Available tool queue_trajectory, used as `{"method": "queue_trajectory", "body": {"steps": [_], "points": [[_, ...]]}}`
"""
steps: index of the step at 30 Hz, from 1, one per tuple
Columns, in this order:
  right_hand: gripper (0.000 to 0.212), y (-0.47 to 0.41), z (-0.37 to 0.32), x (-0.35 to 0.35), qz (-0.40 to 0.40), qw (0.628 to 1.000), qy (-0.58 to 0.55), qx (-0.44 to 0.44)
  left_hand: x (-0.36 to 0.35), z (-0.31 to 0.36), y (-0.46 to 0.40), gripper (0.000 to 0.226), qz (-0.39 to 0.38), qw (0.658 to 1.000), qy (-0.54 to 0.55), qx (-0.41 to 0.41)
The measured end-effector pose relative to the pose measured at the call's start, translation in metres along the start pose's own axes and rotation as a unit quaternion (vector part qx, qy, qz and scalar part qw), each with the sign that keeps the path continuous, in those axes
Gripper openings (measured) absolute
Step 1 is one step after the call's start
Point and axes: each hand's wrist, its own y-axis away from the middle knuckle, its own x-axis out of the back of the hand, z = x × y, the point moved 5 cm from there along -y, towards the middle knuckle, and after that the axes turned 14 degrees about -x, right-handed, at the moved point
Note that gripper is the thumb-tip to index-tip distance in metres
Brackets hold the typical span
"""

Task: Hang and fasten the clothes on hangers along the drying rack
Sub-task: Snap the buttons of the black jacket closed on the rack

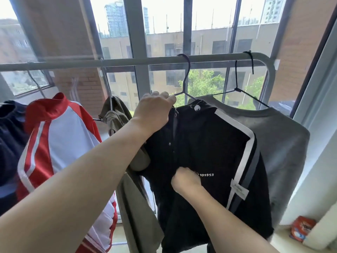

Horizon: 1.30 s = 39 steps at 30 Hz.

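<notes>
The black jacket (pixel 206 143) hangs from a thin wire hanger (pixel 185 84) whose hook sits over the grey rail of the drying rack (pixel 127 61), about the middle of the window. It has a pale stripe running down one shoulder, small white printed digits on the chest and a little white tag lower down that side. Its front opening runs down the middle, with a zip at the collar and a small stud lower down.

The left hand (pixel 155 108) is up at the collar, fingers curled over the left shoulder of the hanger and the top edge of the jacket, gripping them together. The right hand (pixel 186 179) is lower, at the chest, its fingers bunched and pinching the cloth at the front opening just beside the printed digits; what exactly lies between the fingertips I cannot tell.

Just behind the jacket on the right hangs a grey t-shirt (pixel 280 143) on a dark hanger (pixel 238 90) near the bend of the rail. To the left, partly behind the left forearm, an olive garment (pixel 116 115) droops from another hanger, touching the jacket's edge. Further left is a red and white track jacket (pixel 60 137), then a dark navy garment (pixel 9 134) at the edge of view.

On the windowsill at the lower right lies a small orange packet (pixel 301 230). Beyond the glass stand tan buildings and a green tree.
</notes>
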Motion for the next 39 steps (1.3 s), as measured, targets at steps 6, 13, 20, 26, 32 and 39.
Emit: {"method": "queue_trajectory", "body": {"steps": [6, 13, 20, 26, 32, 39], "points": [[0.045, 0.009, -0.001, 0.048, 0.017, 0.998, 0.005, 0.065, -0.009, 0.004, 0.007, 0.018, 0.009, 0.995, 0.09, 0.028], [0.022, 0.053, 0.004, 0.181, 0.257, 0.94, -0.087, 0.205, -0.02, -0.012, -0.009, 0.012, -0.052, 0.951, 0.269, 0.143], [0.049, 0.015, 0.025, 0.236, 0.242, 0.967, -0.035, 0.077, -0.039, -0.039, -0.054, 0.044, -0.077, 0.876, 0.372, 0.296], [0.035, -0.019, 0.011, 0.229, 0.101, 0.987, -0.018, 0.122, -0.058, -0.052, -0.067, 0.012, -0.146, 0.91, 0.253, 0.295], [0.028, -0.014, 0.003, 0.237, 0.172, 0.964, -0.07, 0.19, -0.058, -0.053, -0.072, 0.009, -0.026, 0.908, 0.279, 0.31], [0.035, -0.014, 0.0, 0.225, 0.12, 0.968, -0.116, 0.187, -0.051, -0.046, -0.079, 0.018, -0.038, 0.889, 0.359, 0.282]]}}
